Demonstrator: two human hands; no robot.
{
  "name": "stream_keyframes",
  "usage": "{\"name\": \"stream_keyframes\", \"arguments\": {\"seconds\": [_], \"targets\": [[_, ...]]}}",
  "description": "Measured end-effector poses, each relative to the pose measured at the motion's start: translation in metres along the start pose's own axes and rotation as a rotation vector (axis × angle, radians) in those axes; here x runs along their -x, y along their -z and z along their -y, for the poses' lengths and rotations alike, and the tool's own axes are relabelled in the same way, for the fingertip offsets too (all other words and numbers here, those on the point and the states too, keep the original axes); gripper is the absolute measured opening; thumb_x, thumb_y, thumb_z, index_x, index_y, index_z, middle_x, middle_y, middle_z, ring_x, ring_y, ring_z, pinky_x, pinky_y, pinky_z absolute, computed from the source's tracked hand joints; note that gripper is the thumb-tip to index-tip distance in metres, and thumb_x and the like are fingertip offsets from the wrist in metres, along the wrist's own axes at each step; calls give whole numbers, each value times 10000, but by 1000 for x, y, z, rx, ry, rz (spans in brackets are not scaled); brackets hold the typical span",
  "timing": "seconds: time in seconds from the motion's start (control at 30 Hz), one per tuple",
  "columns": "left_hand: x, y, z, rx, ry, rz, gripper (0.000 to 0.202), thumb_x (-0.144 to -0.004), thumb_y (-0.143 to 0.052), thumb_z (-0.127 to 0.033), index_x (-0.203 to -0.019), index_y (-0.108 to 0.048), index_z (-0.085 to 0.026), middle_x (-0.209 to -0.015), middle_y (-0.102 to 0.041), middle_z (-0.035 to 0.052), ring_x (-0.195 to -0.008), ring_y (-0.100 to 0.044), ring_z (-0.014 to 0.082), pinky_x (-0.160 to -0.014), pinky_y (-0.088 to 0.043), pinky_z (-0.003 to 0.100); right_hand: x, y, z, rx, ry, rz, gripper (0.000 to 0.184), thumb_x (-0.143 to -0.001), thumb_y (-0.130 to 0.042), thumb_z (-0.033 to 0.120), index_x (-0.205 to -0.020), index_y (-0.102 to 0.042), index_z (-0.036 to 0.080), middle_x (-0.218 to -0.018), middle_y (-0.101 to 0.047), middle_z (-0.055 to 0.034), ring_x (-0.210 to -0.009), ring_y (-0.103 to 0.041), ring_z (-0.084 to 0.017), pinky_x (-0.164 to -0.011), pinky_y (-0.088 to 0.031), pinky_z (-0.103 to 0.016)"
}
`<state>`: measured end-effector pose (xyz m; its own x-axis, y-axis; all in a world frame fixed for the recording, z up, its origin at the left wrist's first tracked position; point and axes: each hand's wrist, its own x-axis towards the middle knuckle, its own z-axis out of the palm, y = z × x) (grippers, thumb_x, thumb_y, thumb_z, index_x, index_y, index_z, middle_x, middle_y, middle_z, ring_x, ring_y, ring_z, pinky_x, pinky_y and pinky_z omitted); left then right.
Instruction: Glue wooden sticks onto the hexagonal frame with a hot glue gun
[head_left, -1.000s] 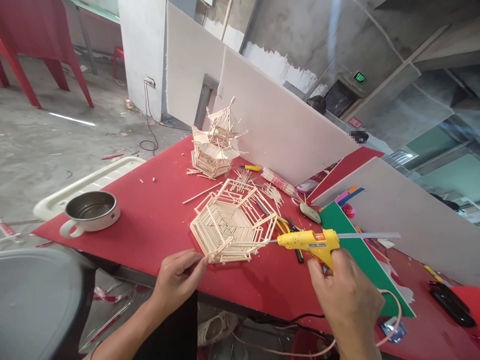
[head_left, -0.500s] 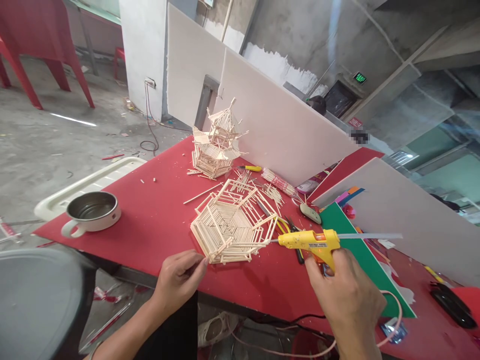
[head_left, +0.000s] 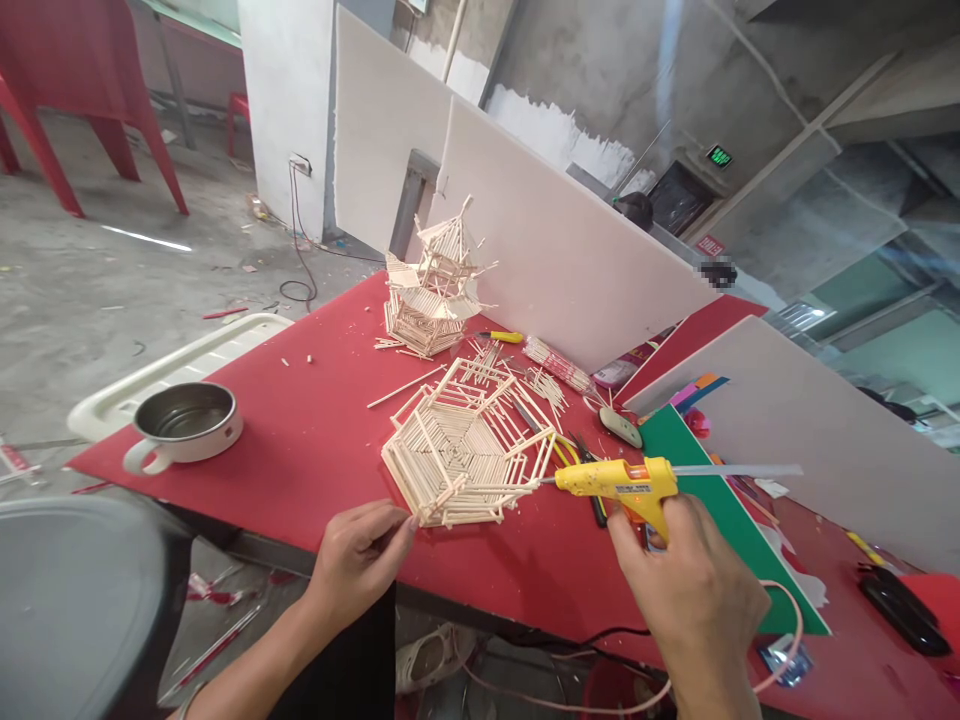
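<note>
An eight-sided-looking frame of thin wooden sticks [head_left: 450, 450] lies on the red tabletop [head_left: 300, 440]. My left hand [head_left: 364, 550] is closed in a pinch at its near left corner, thumb and forefinger against the stick ends there. In my right hand [head_left: 694, 570] is a yellow hot glue gun [head_left: 619, 480], a clear glue stick poking out of its back. The gun's nozzle points left and meets, or nearly meets, the frame's right corner; I cannot tell if it touches. Behind the frame stands a tiered stick pagoda [head_left: 435, 285].
Loose sticks [head_left: 547, 388], a packet of sticks [head_left: 559, 363], yellow-handled pliers [head_left: 566, 450] and a computer mouse [head_left: 621, 427] lie beyond the frame. A metal mug [head_left: 187, 422] stands at left. A green board [head_left: 720, 530] lies right. The gun's cord [head_left: 795, 620] loops below.
Almost nothing differs. The glue gun and my right hand have shifted very slightly left; my left hand keeps its place at the corner.
</note>
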<state>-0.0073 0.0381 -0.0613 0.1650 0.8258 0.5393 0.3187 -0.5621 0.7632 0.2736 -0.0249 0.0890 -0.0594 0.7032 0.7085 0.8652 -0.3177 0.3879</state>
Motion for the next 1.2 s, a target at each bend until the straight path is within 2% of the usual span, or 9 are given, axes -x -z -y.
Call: {"name": "stream_keyframes", "arguments": {"seconds": [0.33,0.47,0.63,0.83,1.2], "targets": [[-1,0,-2,2,-3,-6,280,-903,-552,-179,-623,-559,-167,-521,-451,-32,-477,-394,81,-500,-297,229,-5,0,3,9,36,-20,212,-840,-615,399,-826,-581,190,-724,-611,4,-574,-482,-123,-510,-260,-280],[-2,1,-2,-4,-8,-4,280,-899,-551,-173,-619,-560,-168,-517,-444,-35,-475,-396,80,-498,-295,228,-6,3,4,-8,10,-26,212,-837,-610,399,-810,-571,193,-733,-617,-1,-578,-488,-125,-509,-251,-282],[-4,2,-6,17,7,-10,298,-905,-539,-186,-607,-552,-170,-514,-447,-30,-471,-398,81,-491,-295,227,-13,12,21,-124,41,-83,202,-840,-607,391,-830,-569,193,-770,-653,-12,-618,-546,-135,-532,-306,-266],[-6,3,-10,54,30,-25,317,-920,-521,-204,-605,-540,-169,-511,-437,-30,-470,-389,80,-487,-293,222,-23,21,52,-253,129,-60,211,-861,-592,368,-943,-605,174,-887,-698,-41,-729,-625,-156,-572,-371,-268],[-3,2,-7,76,37,-7,320,-916,-529,-186,-596,-520,-167,-520,-415,-35,-482,-371,81,-496,-271,237,-24,20,55,-230,187,-71,170,-869,-582,325,-929,-614,170,-921,-711,-47,-752,-656,-172,-585,-392,-279]]}}
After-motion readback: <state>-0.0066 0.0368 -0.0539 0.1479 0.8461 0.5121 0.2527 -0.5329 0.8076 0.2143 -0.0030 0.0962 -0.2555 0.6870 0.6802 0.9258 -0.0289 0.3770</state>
